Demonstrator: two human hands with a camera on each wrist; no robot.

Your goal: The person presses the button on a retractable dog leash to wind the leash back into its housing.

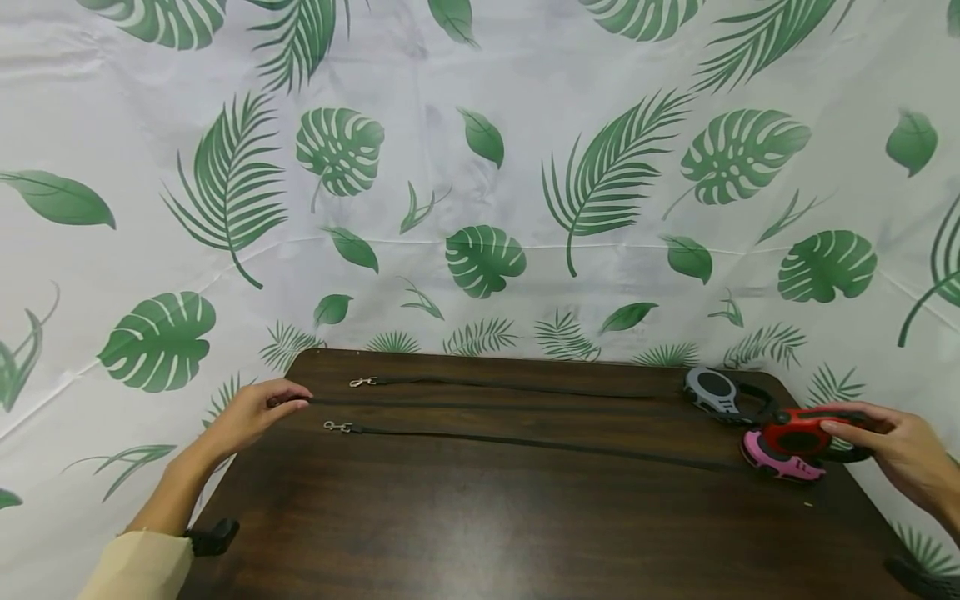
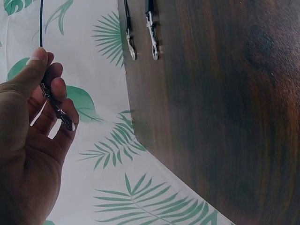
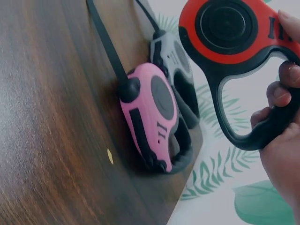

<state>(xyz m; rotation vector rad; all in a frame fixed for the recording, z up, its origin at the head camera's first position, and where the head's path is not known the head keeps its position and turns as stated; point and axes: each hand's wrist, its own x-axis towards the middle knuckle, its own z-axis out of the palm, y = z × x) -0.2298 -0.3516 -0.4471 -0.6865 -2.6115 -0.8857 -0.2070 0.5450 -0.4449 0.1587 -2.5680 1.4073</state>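
Note:
In the head view my left hand point(image 1: 251, 417) pinches the end of a black leash strap point(image 1: 480, 406) at the table's left side. Its metal clip point(image 2: 64, 119) lies along my fingers in the left wrist view. That strap stretches across to a red retractable leash point(image 1: 791, 435), whose black handle my right hand point(image 1: 903, 446) grips at the right. Below the red leash, a pink retractable leash point(image 3: 145, 89) lies on the table. A grey retractable leash point(image 1: 712, 393) lies behind it. The thumb of my right hand rests by the red casing's buttons.
The brown table point(image 1: 465, 517) carries two more extended straps, ending in a far silver clip point(image 1: 363, 382) and a nearer clip point(image 1: 337, 427) at the left. A small yellow scrap point(image 3: 110, 156) lies near the pink leash. A leaf-patterned white cloth point(image 1: 420, 192) hangs behind.

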